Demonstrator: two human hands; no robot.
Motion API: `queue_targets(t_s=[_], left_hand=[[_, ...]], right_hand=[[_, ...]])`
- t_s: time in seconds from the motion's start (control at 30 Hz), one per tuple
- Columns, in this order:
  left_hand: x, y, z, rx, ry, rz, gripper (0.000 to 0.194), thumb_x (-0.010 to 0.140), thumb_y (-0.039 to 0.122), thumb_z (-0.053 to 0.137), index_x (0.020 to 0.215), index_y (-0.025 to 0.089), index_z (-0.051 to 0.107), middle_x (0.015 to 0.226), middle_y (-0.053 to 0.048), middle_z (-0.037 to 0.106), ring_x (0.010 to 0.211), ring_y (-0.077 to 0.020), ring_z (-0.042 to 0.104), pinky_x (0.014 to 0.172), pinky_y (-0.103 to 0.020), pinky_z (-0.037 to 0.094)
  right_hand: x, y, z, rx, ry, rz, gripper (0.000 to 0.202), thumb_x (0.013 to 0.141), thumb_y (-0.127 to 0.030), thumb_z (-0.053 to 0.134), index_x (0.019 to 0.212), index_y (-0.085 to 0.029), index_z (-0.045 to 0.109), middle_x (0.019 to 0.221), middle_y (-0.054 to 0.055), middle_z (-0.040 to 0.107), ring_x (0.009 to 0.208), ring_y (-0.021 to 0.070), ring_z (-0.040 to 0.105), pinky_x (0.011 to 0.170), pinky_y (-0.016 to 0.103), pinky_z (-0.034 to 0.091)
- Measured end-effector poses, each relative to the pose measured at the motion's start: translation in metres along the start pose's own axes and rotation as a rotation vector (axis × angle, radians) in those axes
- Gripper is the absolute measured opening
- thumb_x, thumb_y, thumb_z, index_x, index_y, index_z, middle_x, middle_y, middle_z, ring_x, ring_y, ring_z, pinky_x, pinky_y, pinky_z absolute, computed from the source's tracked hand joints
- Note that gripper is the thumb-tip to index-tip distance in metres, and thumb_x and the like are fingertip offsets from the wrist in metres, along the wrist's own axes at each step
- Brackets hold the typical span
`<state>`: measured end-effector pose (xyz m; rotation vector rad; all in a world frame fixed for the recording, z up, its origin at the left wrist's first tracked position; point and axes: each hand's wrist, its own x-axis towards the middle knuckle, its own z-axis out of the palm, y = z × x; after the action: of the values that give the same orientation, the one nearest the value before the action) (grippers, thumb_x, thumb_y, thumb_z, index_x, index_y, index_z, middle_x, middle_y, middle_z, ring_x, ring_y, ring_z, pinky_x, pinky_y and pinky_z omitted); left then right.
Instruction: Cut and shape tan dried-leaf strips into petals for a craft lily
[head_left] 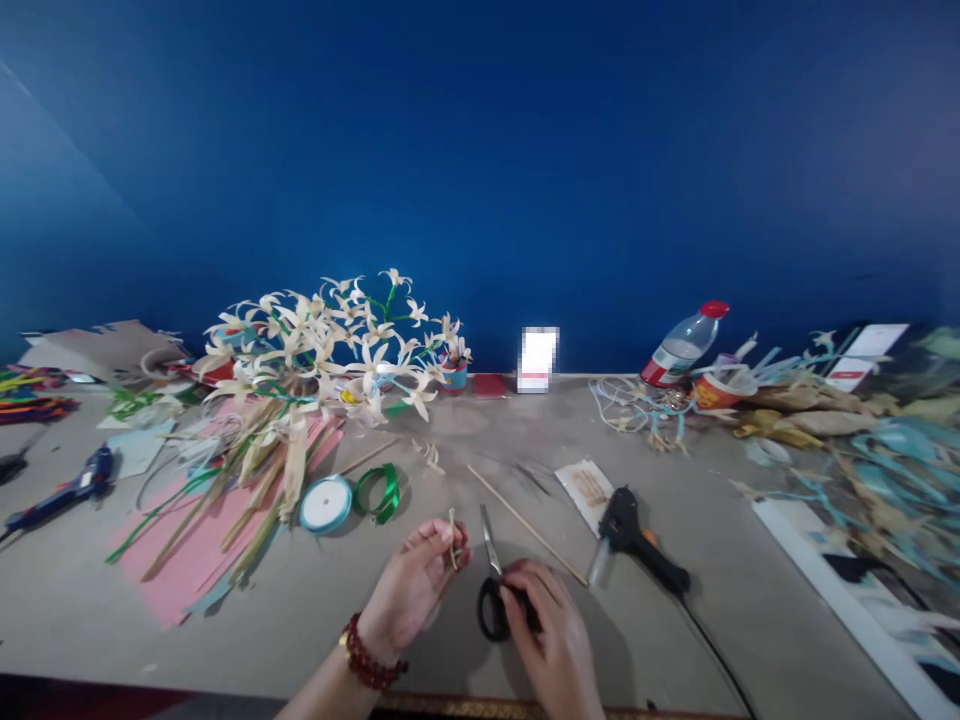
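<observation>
My left hand, with a red bead bracelet at the wrist, pinches a small pale strip between thumb and fingers. Just to its right, my right hand has its fingers on the black handles of a pair of scissors. The scissors' blades point away from me, above the table. Beyond them a thin wooden stick lies slantwise. A blue-white ribbon spool and a green ribbon roll sit left of the hands.
White flowers stand at the back left, above pink paper. A black glue gun with a cord lies at the right, a blue one at far left. Behind are a bottle, an orange cup and a bright screen.
</observation>
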<state>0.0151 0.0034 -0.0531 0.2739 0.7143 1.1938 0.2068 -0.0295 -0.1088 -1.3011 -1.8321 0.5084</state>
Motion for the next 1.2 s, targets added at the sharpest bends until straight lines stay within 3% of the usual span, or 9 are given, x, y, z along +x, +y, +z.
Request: queue_targets(t_s=[0.3, 0.53, 0.7, 0.83, 1.0, 1.1, 1.2], left_hand=[[0.014, -0.006, -0.007, 0.277, 0.021, 0.217, 0.017, 0.074, 0.027, 0.080, 0.071, 0.014, 0.069, 0.074, -0.002, 0.066, 0.073, -0.0123, 0.058, 0.075, -0.022, 0.046], [0.007, 0.002, -0.016, 0.426, 0.061, 0.245, 0.022, 0.072, 0.033, 0.081, 0.073, 0.015, 0.068, 0.070, -0.001, 0.065, 0.072, -0.0122, 0.057, 0.072, -0.020, 0.045], [0.000, 0.007, -0.030, 0.526, 0.045, 0.270, 0.025, 0.072, 0.038, 0.080, 0.072, 0.016, 0.069, 0.069, 0.000, 0.063, 0.072, -0.0129, 0.056, 0.073, -0.020, 0.045], [-0.003, 0.012, -0.036, 0.602, 0.024, 0.296, 0.025, 0.074, 0.040, 0.078, 0.072, 0.017, 0.068, 0.069, 0.000, 0.063, 0.072, -0.0130, 0.055, 0.073, -0.020, 0.045], [-0.006, 0.015, -0.041, 0.686, -0.012, 0.296, 0.026, 0.075, 0.041, 0.077, 0.069, 0.017, 0.068, 0.071, -0.001, 0.064, 0.075, -0.0143, 0.057, 0.074, -0.020, 0.045], [-0.006, 0.013, -0.049, 0.702, 0.000, 0.293, 0.027, 0.076, 0.041, 0.076, 0.068, 0.017, 0.068, 0.071, -0.001, 0.064, 0.075, -0.0142, 0.057, 0.074, -0.020, 0.044], [-0.003, 0.009, -0.055, 0.702, 0.015, 0.277, 0.025, 0.076, 0.041, 0.076, 0.071, 0.017, 0.069, 0.073, -0.002, 0.065, 0.077, -0.0149, 0.058, 0.075, -0.020, 0.045]], right_hand=[[0.004, -0.007, -0.004, 0.003, -0.004, -0.011, 0.015, 0.094, -0.022, 0.051, 0.094, -0.022, 0.065, 0.097, 0.009, 0.069, 0.090, 0.0231, 0.066, 0.078, 0.033, 0.055], [0.002, -0.012, -0.004, 0.026, -0.001, -0.039, 0.016, 0.094, -0.017, 0.049, 0.094, -0.022, 0.064, 0.098, 0.009, 0.068, 0.092, 0.0227, 0.065, 0.080, 0.033, 0.054], [0.008, -0.013, -0.026, -0.020, 0.006, -0.121, 0.017, 0.093, -0.014, 0.049, 0.099, -0.023, 0.063, 0.099, 0.008, 0.068, 0.094, 0.0216, 0.065, 0.082, 0.032, 0.053], [0.019, 0.012, -0.069, -0.222, 0.113, -0.126, 0.014, 0.094, -0.020, 0.050, 0.099, -0.023, 0.063, 0.098, 0.008, 0.068, 0.094, 0.0234, 0.065, 0.085, 0.036, 0.053], [0.019, 0.071, -0.116, -0.567, 0.157, 0.105, 0.026, 0.094, -0.036, 0.047, 0.112, -0.021, 0.058, 0.108, 0.014, 0.066, 0.098, 0.0317, 0.063, 0.086, 0.047, 0.052], [0.011, 0.097, -0.127, -0.639, 0.091, 0.149, 0.034, 0.091, -0.040, 0.049, 0.118, -0.020, 0.055, 0.115, 0.015, 0.064, 0.101, 0.0333, 0.063, 0.089, 0.049, 0.051], [0.009, 0.108, -0.130, -0.628, 0.013, 0.153, 0.039, 0.089, -0.040, 0.051, 0.122, -0.021, 0.053, 0.121, 0.014, 0.063, 0.109, 0.0327, 0.061, 0.093, 0.048, 0.050]])
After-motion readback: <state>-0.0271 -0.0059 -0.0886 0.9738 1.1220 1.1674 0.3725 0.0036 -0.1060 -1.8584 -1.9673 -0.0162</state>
